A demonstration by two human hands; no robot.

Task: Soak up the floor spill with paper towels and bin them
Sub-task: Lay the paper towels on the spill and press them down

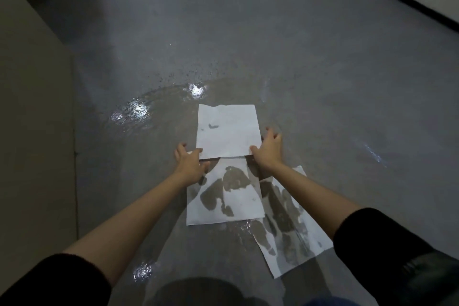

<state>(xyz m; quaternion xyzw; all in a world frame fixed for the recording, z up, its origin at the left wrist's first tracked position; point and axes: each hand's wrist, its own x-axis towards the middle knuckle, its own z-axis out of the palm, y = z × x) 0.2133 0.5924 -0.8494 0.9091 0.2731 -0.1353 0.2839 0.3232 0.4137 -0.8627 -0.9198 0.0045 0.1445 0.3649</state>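
1. Step in hand: laying a fresh sheet. The far white square paper towel lies on the wet grey floor, almost dry, with only two small dark spots near its left side.
2. Hand state: the left hand has its thumb on the near-left corner of this sheet and its fingers spread beside the edge. The right hand holds the near-right corner the same way, fingers splayed on the floor to the right. Whether either thumb pinches the paper or only presses it flat cannot be told.
3. Position of the rest: the blotched white middle towel lies just near of the fresh sheet, which overlaps its far edge. The heavily soaked right-hand towel lies askew, tucked under the right edge of the middle one.
4. The shiny water spill spreads far and left of the fresh sheet and is not covered there. A wet glint also shows at the near left.
5. Recommended: release the corners and press flat with open palms, so the whole sheet meets the water.
6. Avoid dragging; wet paper is likely to tear.
7. Place further sheets to the far left.
8. No bin is in view; binning is not yet begun.
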